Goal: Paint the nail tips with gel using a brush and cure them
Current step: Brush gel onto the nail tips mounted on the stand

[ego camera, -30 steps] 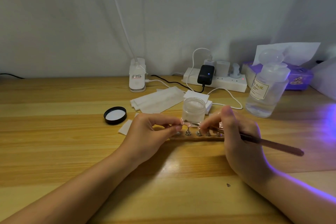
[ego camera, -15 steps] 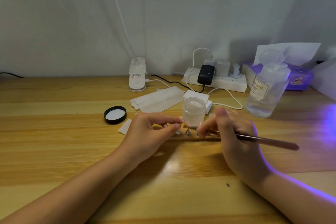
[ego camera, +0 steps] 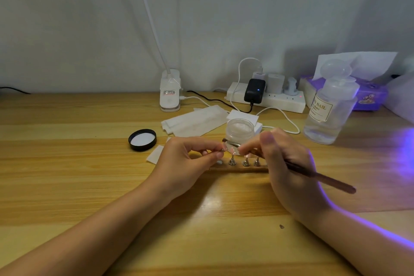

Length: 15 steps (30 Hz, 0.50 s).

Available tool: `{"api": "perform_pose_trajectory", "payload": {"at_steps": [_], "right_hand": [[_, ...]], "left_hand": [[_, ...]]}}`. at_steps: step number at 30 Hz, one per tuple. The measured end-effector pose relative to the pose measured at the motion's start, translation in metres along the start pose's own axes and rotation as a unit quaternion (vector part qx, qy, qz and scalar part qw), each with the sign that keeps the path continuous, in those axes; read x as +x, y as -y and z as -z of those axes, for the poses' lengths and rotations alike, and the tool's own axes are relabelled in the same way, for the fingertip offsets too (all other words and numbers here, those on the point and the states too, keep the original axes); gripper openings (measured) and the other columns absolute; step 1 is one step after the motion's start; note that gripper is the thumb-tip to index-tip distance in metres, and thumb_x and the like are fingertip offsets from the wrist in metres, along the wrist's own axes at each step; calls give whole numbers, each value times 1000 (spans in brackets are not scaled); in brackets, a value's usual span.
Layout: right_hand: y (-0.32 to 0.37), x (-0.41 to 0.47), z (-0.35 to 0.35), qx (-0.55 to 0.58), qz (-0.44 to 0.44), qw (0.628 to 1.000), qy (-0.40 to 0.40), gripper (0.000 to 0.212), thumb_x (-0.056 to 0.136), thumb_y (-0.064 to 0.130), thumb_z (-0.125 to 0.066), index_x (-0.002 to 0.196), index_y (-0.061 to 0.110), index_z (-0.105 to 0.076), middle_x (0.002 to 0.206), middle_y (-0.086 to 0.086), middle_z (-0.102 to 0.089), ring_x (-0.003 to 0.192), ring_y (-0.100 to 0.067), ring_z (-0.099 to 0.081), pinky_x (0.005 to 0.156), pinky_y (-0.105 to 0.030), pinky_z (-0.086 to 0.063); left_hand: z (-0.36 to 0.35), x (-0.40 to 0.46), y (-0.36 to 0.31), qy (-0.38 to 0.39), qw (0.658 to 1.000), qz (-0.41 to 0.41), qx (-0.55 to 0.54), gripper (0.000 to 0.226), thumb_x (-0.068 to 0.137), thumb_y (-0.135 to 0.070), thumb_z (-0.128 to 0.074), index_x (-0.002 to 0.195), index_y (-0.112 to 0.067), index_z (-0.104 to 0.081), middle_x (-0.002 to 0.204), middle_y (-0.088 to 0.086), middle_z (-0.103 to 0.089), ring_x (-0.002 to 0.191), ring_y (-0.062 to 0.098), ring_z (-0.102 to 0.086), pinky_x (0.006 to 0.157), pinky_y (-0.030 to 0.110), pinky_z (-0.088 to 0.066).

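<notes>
Brush tip moved up and left since the earlier frames, off the stand row.
My right hand [ego camera: 289, 170] gripped the brush [ego camera: 322, 178], bristles at the nail tip [ego camera: 223, 149] pinched in my left hand [ego camera: 190, 161], just before the gel jar [ego camera: 239, 129]; remaining tips sat on the stand [ego camera: 239, 167] on the counter [ego camera: 67, 175].

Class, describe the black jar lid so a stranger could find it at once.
Start at the white power strip along the wall, then come forward past the white wipes. Left of them, the black lid lies alone on the wooden table: the only round black thing, its white lining facing up.
</notes>
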State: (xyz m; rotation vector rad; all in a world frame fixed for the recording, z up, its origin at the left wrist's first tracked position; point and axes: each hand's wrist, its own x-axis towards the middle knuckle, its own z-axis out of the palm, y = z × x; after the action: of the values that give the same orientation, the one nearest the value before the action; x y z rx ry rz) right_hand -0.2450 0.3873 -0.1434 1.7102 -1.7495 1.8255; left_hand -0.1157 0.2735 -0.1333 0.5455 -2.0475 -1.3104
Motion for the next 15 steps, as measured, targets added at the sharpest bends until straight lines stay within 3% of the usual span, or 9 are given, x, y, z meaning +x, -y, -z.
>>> {"api": "perform_pose_trajectory", "payload": {"at_steps": [4,8,10,13,15], "right_hand": [[0,-2,3,49,-37,998,-25,48,91,37,-32,60,20,-64,59,0,-61,63,-12,-59,69,-30,-45],[1,0,0,-2,-2,1000,2,40,93,38,-36,75,22,-67,72,7,-65,74,-16,-61,70,-38,-47],[0,-1,0,-3,-1,1000,6,46,93,45,-35,72,20,-67,70,10,-64,72,-14,-60,69,-34,-46],[0,-2,2,49,-30,998,-17,46,92,36,-33,62,20,-64,61,0,-62,64,-10,-59,68,-25,-45],[0,-2,2,36,-21,999,-10,43,92,35,-34,68,21,-66,65,1,-64,69,-13,-61,71,-30,-47]], "left_hand": [[0,0,-1,-4,1000,-5,12,21,75,-9,-72,76,-31,-72,80,-12,-71,78,7,-60,66,4,-43],[0,0,0,-7,1000,-7,25,21,75,-10,-72,76,-31,-71,79,-11,-71,79,6,-60,67,5,-43],[0,0,0,-8,1000,-10,23,24,75,-9,-72,75,-33,-71,78,-15,-70,76,2,-59,67,4,-42],[0,1,0,-6,1000,-17,26,25,75,-9,-72,74,-33,-70,76,-18,-70,73,-3,-58,67,4,-42],[0,1,1,-7,999,-23,26,27,74,-8,-73,73,-35,-70,74,-18,-69,72,-3,-57,66,4,-42]]}}
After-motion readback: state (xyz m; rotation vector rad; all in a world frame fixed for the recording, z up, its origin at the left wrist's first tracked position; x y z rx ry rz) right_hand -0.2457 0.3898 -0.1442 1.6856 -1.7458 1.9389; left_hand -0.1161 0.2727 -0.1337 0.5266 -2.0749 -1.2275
